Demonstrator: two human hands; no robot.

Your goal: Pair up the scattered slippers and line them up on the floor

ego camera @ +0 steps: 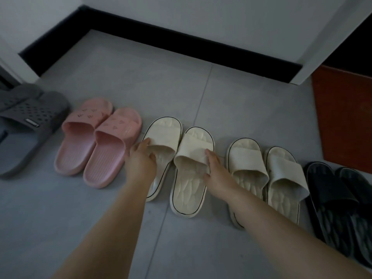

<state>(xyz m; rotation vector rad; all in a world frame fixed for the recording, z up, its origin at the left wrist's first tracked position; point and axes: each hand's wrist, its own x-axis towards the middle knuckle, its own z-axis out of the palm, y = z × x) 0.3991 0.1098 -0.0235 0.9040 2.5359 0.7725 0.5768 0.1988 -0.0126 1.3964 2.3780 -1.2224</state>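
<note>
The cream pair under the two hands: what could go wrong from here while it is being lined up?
1. The left cream slipper sits nearer the wall than the right cream slipper; the pair may end staggered.
2. The left hand works close beside the pink pair and could knock it.
3. The arm behind the right hand crosses over the second cream pair and could shift it.

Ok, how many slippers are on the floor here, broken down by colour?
grey slippers: 2
pink slippers: 2
cream slippers: 4
black slippers: 2
Total: 10
</note>
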